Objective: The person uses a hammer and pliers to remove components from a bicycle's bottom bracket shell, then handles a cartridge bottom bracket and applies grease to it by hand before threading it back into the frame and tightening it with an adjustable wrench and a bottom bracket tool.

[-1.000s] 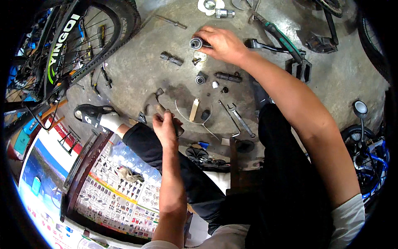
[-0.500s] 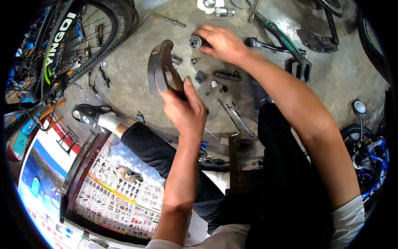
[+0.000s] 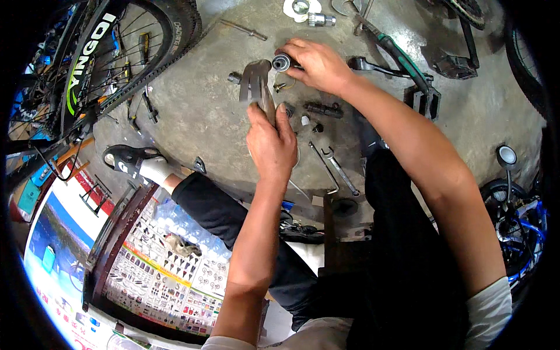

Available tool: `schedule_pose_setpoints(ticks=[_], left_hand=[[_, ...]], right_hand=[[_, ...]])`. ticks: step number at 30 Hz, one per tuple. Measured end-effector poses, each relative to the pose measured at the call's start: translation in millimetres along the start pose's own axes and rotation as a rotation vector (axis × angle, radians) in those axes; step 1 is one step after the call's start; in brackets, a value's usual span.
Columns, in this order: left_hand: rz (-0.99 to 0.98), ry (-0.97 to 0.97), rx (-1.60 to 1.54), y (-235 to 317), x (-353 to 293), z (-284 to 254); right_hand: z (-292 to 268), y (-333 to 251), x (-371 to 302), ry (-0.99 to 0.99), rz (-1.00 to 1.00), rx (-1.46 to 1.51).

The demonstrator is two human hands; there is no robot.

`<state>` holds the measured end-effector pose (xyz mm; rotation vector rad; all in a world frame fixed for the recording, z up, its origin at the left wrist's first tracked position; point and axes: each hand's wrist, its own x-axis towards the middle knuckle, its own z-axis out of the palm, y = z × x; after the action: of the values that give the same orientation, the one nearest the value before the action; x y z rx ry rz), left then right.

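Note:
My left hand (image 3: 272,146) grips the handle of a claw hammer (image 3: 254,84), its head raised over the concrete floor. In my right hand (image 3: 322,69) is a cylindrical metal part (image 3: 282,62), its round hollow end facing up. The hammer head is close beside that part; whether they touch I cannot tell. Below my right hand lie a small brass-coloured piece (image 3: 282,87) and a dark cylindrical part (image 3: 324,109). A combination wrench (image 3: 340,170) and a thin bent rod (image 3: 324,165) rest nearer to me. The hammer partly hides a small round part.
A bicycle wheel (image 3: 185,52) stands at the left. To the right are a crank arm (image 3: 376,66), a pedal (image 3: 421,101) and a green-and-black handled tool (image 3: 401,57). At the back lie a metal rod (image 3: 244,29) and a silver cylinder (image 3: 322,20).
My left hand has swung the hammer rightward and turned its head, bringing it beside the part in my right hand. My right hand has barely moved and keeps its hold.

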<state>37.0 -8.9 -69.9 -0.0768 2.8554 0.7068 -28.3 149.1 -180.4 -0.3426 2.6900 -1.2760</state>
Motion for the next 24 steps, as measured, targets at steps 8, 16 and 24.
schedule_pose_setpoints(ticks=[8,16,24], left_hand=[[0.094,0.188,-0.167,14,5,-12],[0.092,0.049,-0.233,14,27,-22],[0.071,-0.134,-0.02,14,34,-22]], right_hand=[[-1,1,2,0.032,-0.013,0.02],[-2,-4,-2,0.014,0.017,0.005],[-2,-4,-1,0.03,0.018,0.0]])
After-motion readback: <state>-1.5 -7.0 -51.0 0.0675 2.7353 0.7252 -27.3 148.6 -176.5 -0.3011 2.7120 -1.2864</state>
